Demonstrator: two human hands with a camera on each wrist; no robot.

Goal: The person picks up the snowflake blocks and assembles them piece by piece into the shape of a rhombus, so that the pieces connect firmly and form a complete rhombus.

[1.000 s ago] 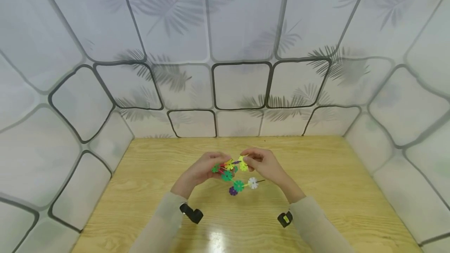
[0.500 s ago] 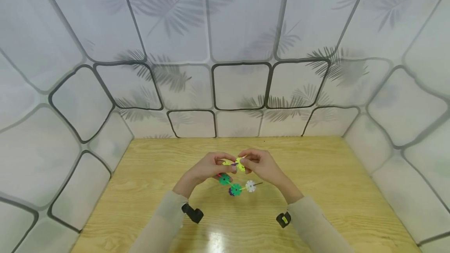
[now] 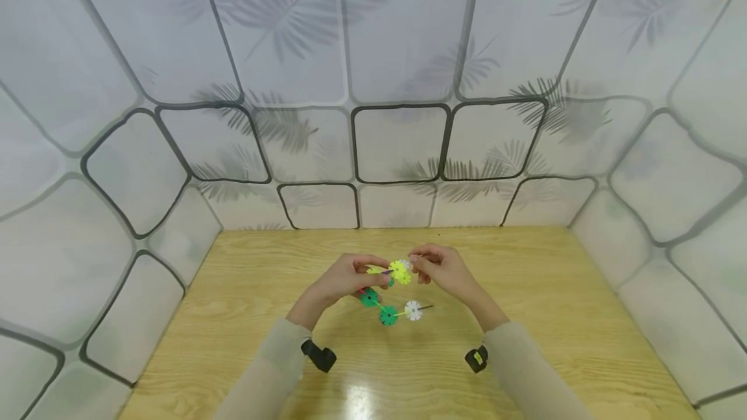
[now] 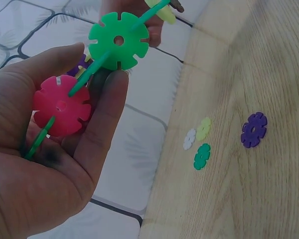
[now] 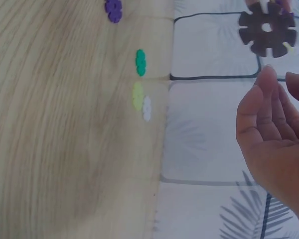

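Observation:
My left hand (image 3: 345, 282) grips a chain of interlocked notched plastic discs. In the left wrist view, a pink disc (image 4: 62, 105) lies between thumb and fingers, joined by a green disc seen edge-on to a flat green disc (image 4: 118, 41). Other chain parts run forward in the head view: a green disc (image 3: 388, 315), a white disc (image 3: 414, 310) and a dark disc (image 3: 428, 306) edge-on. A yellow disc (image 3: 399, 269) is at the chain's other end. My right hand (image 3: 446, 271) is beside that end, fingers loosely bent, holding nothing. The dark disc (image 5: 267, 29) appears above its fingertips in the right wrist view.
Loose discs lie on the wooden table (image 3: 280, 251): white (image 4: 189, 139), yellow (image 4: 203, 129) and green (image 4: 202, 156) close together, with a purple one (image 4: 253, 130) apart. Patterned fabric walls (image 3: 403, 141) enclose the back and sides.
My right hand has let go of the yellow disc and moved slightly right. The chain in my left hand has shifted a little left and down, now covering the loose purple disc in the head view.

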